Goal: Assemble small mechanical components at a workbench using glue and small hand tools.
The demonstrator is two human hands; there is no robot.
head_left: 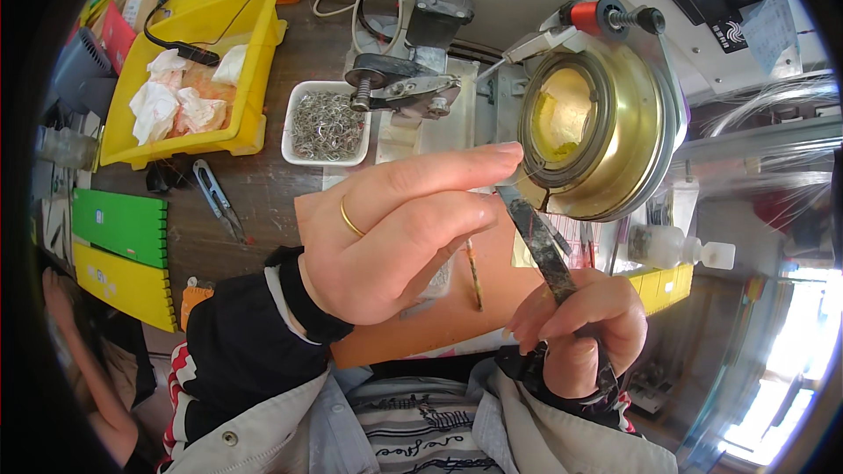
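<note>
Head view: a dark metal tool (544, 251) is gripped by the curled fingers of the right hand (608, 307), above the orange mat (505, 274). Beside its tip, the left hand's (378, 233) fingers are extended; whether anything is pinched cannot be told. Fingertips are best kept clear.

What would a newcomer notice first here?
Probably the shiny brass-coloured drum at the upper right, then the dark flat tool held in the right hand below it. At the upper left, a bright yellow bin holds crumpled white tissues, with a white tub of small curved metal pieces to its right.
</note>
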